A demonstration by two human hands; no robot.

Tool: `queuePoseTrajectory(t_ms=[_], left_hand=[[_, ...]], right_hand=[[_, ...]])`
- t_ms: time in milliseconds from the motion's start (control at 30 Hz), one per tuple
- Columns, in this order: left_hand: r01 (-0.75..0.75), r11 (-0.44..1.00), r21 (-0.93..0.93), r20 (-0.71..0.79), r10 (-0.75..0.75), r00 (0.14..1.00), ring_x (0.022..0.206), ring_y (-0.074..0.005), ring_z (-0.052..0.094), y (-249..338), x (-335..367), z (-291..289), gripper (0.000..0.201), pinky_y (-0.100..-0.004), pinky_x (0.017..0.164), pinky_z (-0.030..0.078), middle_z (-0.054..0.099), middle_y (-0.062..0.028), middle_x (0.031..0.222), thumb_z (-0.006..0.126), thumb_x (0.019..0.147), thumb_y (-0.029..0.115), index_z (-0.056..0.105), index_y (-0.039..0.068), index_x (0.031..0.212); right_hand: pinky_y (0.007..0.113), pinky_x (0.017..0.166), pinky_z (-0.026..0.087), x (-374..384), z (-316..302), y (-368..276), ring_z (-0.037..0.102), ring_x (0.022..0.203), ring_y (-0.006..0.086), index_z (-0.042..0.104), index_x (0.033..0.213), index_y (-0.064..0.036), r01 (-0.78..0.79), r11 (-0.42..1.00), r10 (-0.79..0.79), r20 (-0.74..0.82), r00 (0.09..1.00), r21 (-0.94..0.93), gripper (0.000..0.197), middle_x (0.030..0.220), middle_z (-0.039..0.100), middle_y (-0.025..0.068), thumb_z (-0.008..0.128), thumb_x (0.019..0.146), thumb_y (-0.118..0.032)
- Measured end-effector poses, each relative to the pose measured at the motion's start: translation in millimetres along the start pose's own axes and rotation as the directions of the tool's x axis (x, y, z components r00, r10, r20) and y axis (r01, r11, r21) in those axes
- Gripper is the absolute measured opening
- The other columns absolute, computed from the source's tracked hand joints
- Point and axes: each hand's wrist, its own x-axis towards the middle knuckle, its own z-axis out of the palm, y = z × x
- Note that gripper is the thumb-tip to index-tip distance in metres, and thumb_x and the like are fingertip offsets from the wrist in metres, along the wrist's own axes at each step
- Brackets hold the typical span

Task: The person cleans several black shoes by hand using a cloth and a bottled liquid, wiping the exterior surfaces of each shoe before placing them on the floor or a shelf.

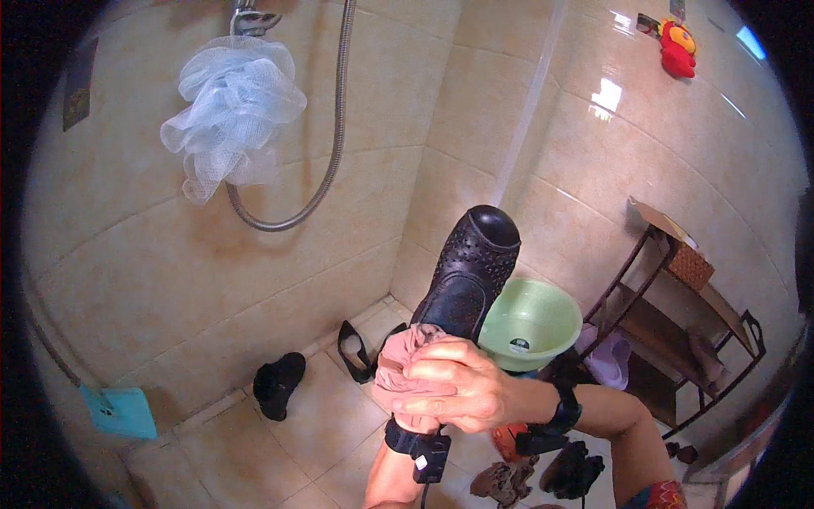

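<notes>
Apparently mid-wipe, the right hand (pixel 466 394) clasps a pink cloth (pixel 394 365) against the black shoe (pixel 466 280) at twelve o'clock, the mostly hidden left hand's (pixel 415 422) grip can't be told, and further rubbing likely needs steady support.

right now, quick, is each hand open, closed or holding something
Left hand: mostly hidden, so its grip cannot be told.
Right hand: closed on the pink cloth, against the black shoe.

Bathroom, by its tiled walls (pixel 170 271), metal shower hose (pixel 342 102) and bath puff (pixel 237 102)
</notes>
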Motion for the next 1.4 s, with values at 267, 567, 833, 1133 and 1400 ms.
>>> queuePoseTrajectory(t_ms=[267,567,833,1133,1400], left_hand=[[0.051,0.971,-0.235,-0.362,-0.136,0.922,0.085,-0.0270,0.062,14.6,12.0,10.7,0.024,-0.0426,0.072,0.049,0.065,-0.0076,0.093,0.049,0.093,0.023,0.059,0.003,0.099],[0.005,0.624,-0.781,-0.332,-0.422,0.844,0.080,-0.0254,0.061,44.7,21.5,-5.8,0.026,-0.0391,0.071,0.050,0.064,-0.0072,0.090,0.045,0.096,0.025,0.058,0.003,0.099],[-0.213,-0.655,-0.725,0.021,-0.331,0.944,0.077,-0.0177,0.059,3.3,-7.9,41.5,0.023,-0.0292,0.066,0.052,0.059,-0.0062,0.088,0.044,0.097,0.026,0.056,0.007,0.099],[-0.234,-0.744,-0.626,0.117,-0.387,0.915,0.077,-0.0177,0.060,33.4,-6.3,12.4,0.021,-0.0285,0.066,0.052,0.060,-0.0071,0.085,0.045,0.097,0.025,0.056,0.007,0.098],[-0.204,-0.160,-0.966,-0.118,-0.430,0.895,0.103,-0.0182,0.055,38.5,-7.6,12.2,0.032,-0.0297,0.093,0.044,0.058,-0.0060,0.114,0.054,0.094,0.019,0.054,0.005,0.122]], right_hand=[[0.044,0.092,0.043,30.7,-50.5,12.8,0.054,0.107,0.0302,0.068,0.093,-0.0114,-0.205,0.944,0.239,0.111,0.965,-0.258,0.025,0.105,0.059,0.0106,0.065,0.069,-0.013],[0.040,0.078,0.049,30.5,-78.0,22.8,0.060,0.088,0.0256,0.066,0.088,-0.0136,-0.070,0.955,0.130,0.193,0.973,-0.288,0.018,0.094,0.062,0.0047,0.061,0.071,-0.015],[0.045,0.090,0.040,40.9,-100.1,25.9,0.054,0.100,0.0284,0.065,0.094,-0.0130,-0.111,0.921,0.223,0.270,0.937,-0.373,0.022,0.098,0.061,0.0063,0.056,0.075,-0.020],[0.040,0.087,0.039,49.5,-98.3,22.6,0.058,0.090,0.0245,0.065,0.079,-0.0143,-0.201,0.808,0.244,0.004,0.970,-0.554,0.009,0.093,0.066,0.0009,0.060,0.070,-0.016],[0.040,0.080,0.045,40.3,-90.4,-6.1,0.054,0.103,0.0285,0.067,0.092,-0.0112,-0.183,0.913,0.288,0.256,0.923,-0.365,0.025,0.103,0.062,0.0060,0.057,0.069,-0.011]])
